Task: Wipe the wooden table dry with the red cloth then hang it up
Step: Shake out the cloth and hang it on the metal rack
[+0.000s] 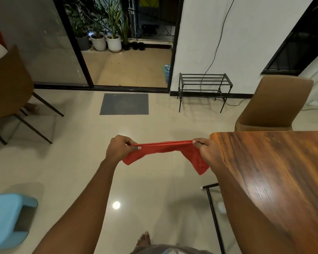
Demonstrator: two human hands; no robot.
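Observation:
The red cloth (163,149) is stretched flat between both hands above the tiled floor, its two ends drooping. My left hand (120,148) pinches its left end. My right hand (207,150) pinches the right end, just left of the wooden table's corner. The wooden table (275,173) fills the right side, its glossy top reflecting light.
A black metal rack (204,87) stands against the white wall ahead. A brown chair (275,103) sits behind the table, another brown chair (9,92) at the left. A blue plastic stool (7,219) is at lower left. A grey mat (124,104) lies before the open sliding door.

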